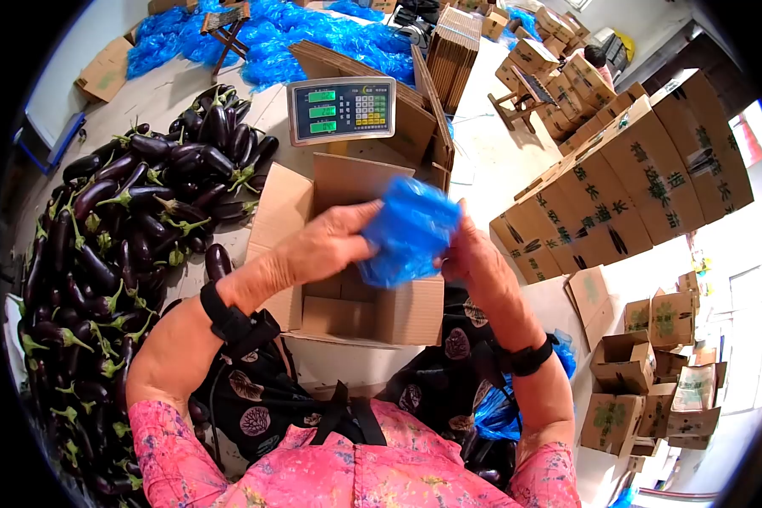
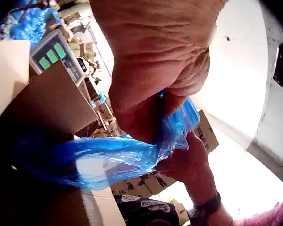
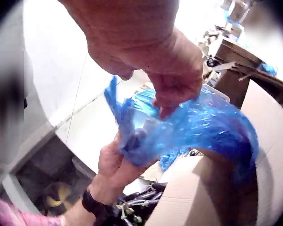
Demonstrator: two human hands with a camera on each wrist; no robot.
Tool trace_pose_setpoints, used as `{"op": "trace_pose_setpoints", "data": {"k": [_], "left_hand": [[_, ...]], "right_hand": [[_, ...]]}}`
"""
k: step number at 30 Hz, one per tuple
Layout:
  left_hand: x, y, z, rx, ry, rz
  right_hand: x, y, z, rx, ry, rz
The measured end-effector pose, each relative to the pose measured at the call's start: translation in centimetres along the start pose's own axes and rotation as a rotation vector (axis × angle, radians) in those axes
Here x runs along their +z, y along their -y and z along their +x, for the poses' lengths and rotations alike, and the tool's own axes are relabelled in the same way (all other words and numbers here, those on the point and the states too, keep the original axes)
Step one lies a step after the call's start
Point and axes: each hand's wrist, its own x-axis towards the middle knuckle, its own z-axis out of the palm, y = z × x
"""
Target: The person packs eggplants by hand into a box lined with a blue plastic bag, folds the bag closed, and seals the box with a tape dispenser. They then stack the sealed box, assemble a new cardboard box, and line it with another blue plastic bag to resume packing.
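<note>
A blue plastic bag is held between both hands above an open cardboard box. My left hand pinches its left side, and my right hand grips its right edge. In the left wrist view the bag trails over the box, with the left hand curled on its gathered part. The right wrist view has the bag spread out below the right hand, while the left hand holds the bunched end.
Many eggplants are piled at the left. A scale display stands behind the box, near folded cardboard and loose blue bags. Stacked printed boxes stand at the right, and a wooden stool at the back left.
</note>
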Motion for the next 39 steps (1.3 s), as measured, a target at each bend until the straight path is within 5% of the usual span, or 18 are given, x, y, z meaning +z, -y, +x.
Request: {"op": "trace_pose_setpoints", "data": {"k": [3,6,10,13,17,21,24,29,35,37,38,39], "left_hand": [[2.8,-0.3,-0.3,0.138,0.096,0.233],[4.0,0.0,-0.4,0.048,0.18,0.578],[4.9,1.5,-0.2,0.307,-0.086,0.588],[4.4,-0.8,-0.5,0.017,-0.16,0.331],[2.6,0.0,-0.4,-0.124,-0.111,-0.002],[1.3,0.5,-0.4,-0.131,-0.137,-0.611],[-1.4,1.1,-0.7,-0.187,-0.244,-0.64],[-2.5,2.4,-0.2,-0.167,-0.333,-0.643],[0.8,1.6,-0.3,-0.24,-0.192,-0.612],[2.2,0.4,-0.6,-0.284,-0.082,-0.499],[2.5,0.7,-0.9,-0.222,0.013,-0.286],[2.8,1.0,-1.1,-0.157,0.1,-0.073]], "right_hand": [[-0.6,-0.7,1.5,0.149,0.245,0.538],[-0.4,0.2,0.4,0.04,0.315,0.493],[-0.5,-1.0,0.0,-0.013,0.268,0.424],[-0.2,-0.8,-0.7,-0.013,0.082,0.46],[-3.7,-2.8,2.2,-0.119,-0.184,0.597],[-12.7,-9.0,7.2,-0.167,-0.198,0.705],[-16.8,-10.8,7.8,-0.165,-0.305,0.801],[-12.3,-6.3,3.7,-0.081,-0.551,0.876],[-1.5,-3.0,-2.4,0.13,-0.219,0.665],[-0.9,-4.9,-0.8,0.037,-0.118,0.708],[-3.4,-7.2,1.4,-0.106,0.299,0.909],[-1.2,-3.2,-0.3,-0.15,-0.069,0.636]]}}
